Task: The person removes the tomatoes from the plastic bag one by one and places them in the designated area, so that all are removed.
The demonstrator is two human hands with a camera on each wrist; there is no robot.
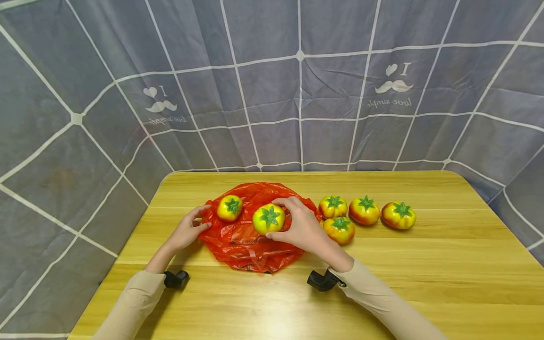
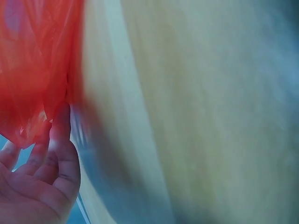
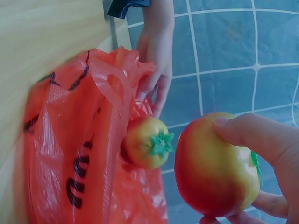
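Observation:
A red plastic bag (image 1: 250, 257) lies spread on the table, its mouth facing up. One yellow-red tomato (image 1: 229, 208) with a green star-shaped top rests in its left part. My right hand (image 1: 302, 227) holds another tomato (image 1: 268, 219) over the middle of the bag, thumb and fingers round its sides; the right wrist view shows this tomato (image 3: 215, 165) close up, with dark print on the bag (image 3: 77, 179) beyond. At the bag's left edge, my left hand (image 1: 184, 231) grips the thin plastic, its fingertips (image 2: 60, 119) against the film in the left wrist view.
Several more tomatoes (image 1: 364, 210) stand on the wooden table (image 1: 425, 274) to the right of the bag, the nearest right beside its edge. A grey curtain (image 1: 272, 94) with white lines hangs behind the table and at both sides.

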